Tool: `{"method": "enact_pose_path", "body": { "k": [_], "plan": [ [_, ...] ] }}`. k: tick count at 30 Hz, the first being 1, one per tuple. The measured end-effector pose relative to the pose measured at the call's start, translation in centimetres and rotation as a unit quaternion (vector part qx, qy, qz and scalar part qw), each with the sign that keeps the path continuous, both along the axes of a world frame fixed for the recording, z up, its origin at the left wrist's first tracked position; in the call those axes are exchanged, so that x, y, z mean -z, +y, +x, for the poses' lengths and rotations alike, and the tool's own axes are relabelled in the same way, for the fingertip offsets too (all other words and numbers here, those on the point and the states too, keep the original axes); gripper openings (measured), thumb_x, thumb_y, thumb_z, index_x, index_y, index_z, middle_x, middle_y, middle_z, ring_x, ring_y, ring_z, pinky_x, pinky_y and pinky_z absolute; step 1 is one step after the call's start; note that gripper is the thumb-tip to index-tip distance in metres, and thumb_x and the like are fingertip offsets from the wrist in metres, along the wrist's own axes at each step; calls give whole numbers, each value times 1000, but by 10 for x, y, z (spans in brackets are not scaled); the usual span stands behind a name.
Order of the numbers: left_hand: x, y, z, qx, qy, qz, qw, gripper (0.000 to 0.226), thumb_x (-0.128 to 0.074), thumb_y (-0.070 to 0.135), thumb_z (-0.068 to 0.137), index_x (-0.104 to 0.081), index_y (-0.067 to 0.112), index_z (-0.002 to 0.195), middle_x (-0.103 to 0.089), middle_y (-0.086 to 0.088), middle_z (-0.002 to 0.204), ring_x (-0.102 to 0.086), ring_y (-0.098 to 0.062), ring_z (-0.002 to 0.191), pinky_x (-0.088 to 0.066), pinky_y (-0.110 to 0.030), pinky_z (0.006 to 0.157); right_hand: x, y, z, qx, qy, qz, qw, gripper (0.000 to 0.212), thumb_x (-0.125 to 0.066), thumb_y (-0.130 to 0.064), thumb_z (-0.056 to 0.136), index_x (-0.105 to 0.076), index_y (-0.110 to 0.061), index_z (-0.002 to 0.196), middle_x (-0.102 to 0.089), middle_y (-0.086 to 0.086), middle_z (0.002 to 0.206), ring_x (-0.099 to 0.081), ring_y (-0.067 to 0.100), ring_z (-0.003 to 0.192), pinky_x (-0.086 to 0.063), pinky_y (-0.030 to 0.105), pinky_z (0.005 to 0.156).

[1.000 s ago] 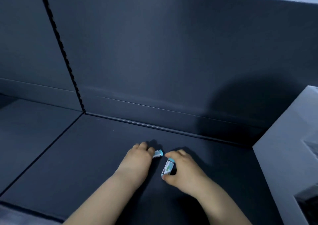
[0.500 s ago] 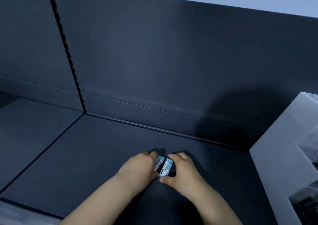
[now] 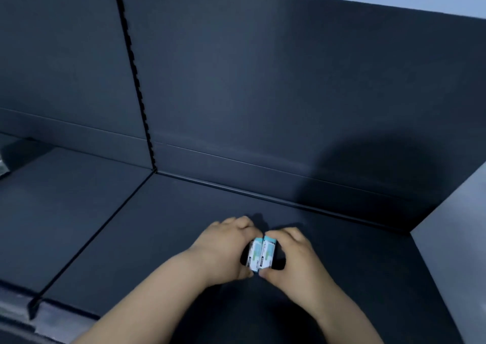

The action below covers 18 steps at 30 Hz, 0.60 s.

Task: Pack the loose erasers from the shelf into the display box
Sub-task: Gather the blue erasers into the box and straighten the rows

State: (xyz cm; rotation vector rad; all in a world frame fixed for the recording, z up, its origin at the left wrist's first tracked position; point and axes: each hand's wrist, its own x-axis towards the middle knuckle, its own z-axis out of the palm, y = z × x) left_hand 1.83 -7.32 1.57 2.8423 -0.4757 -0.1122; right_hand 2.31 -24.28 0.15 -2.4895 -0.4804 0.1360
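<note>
Two small erasers in white and teal sleeves stand side by side over the dark shelf, pressed together between my hands. My left hand grips the left eraser with thumb below and fingers above. My right hand grips the right eraser the same way. The two erasers touch along their long edges. A pale grey box shows at the right edge; its inside is out of view.
A dark back panel rises behind the shelf, with a notched upright strip dividing two bays. The shelf's front lip runs along the lower left. A shadow falls on the panel at the right.
My hands came together and drew nearer, bringing the two erasers from apart to pressed side by side. The view shifted left, so less of the grey box shows.
</note>
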Motion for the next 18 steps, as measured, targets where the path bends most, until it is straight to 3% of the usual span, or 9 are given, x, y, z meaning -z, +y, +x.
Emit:
{"method": "enact_pose_path", "body": {
  "k": [3, 6, 13, 18],
  "plan": [
    [-1, 59, -28, -16, -105, -26, 994, 65, -64, 45, 73, -36, 42, 131, -39, 19, 127, -41, -7, 116, -30, -25, 90, -13, 52, -22, -22, -22, 38, 999, 64, -76, -31, 67, -48, -38, 124, -39, -22, 119, -42, 3, 114, -37, 20, 100],
    [3, 135, -59, -41, -190, -74, 978, 71, -76, 41, 59, -45, 40, 123, -51, 20, 115, -51, -6, 102, -35, -23, 77, -18, 120, -45, -29, -28, 71, 997, 67, -76, -32, 70, -44, -41, 128, -37, -26, 122, -41, -2, 114, -35, 18, 102],
    [11, 302, -115, -124, -207, -67, 968, 76, -87, 27, 50, -54, 29, 119, -60, 11, 116, -45, -11, 104, -38, -32, 77, -4, 288, -87, 2, -12, 127, 992, 66, -75, -26, 72, -43, -39, 129, -36, -27, 122, -40, -1, 114, -33, 19, 103],
    [11, 350, -123, -127, -168, -63, 976, 74, -85, 27, 54, -54, 29, 121, -58, 13, 120, -45, -10, 107, -38, -32, 81, 0, 329, -103, 22, 5, 148, 989, 63, -74, -23, 73, -42, -51, 121, -36, -33, 122, -38, -7, 117, -33, 15, 101]
  ]
}}
